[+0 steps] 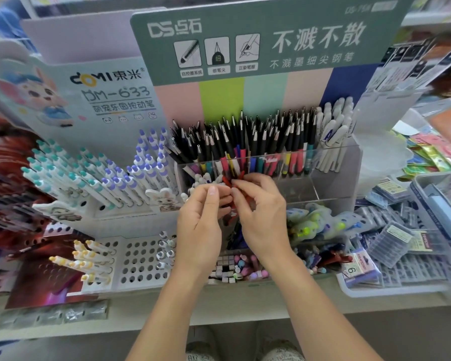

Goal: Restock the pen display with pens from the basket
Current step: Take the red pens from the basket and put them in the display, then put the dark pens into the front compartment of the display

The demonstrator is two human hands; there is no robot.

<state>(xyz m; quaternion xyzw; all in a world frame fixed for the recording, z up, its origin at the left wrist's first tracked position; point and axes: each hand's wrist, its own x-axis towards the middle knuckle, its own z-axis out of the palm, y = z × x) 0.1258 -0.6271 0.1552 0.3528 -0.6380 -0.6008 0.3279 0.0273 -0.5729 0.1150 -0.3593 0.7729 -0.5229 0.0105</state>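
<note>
- In front of the clear acrylic pen display (pixel 331 162), both hands are meeting at its lower front edge, fingertips almost touching.
- The left hand (pixel 202 217) is curling its fingers around a small bunch of red pens (pixel 225 181), thumb raised.
- The right hand (pixel 261 212) is pinching the same red pens from the other side, fingers bent narrow.
- Black-gripped pens (pixel 245 136) are standing tip-up and crowding the rear compartment directly behind the hands.
- White pens (pixel 332 136) are filling the display's right end.
- To the left, a white perforated rack (pixel 141 259) is carrying teal-capped pens (pixel 55 168) and purple-capped pens (pixel 146 162), leaning toward the hands.
- A green header card (pixel 266 40) is rising behind the display.
- Packaged refills (pixel 391 235) are lying to the right; the basket cannot be identified.
</note>
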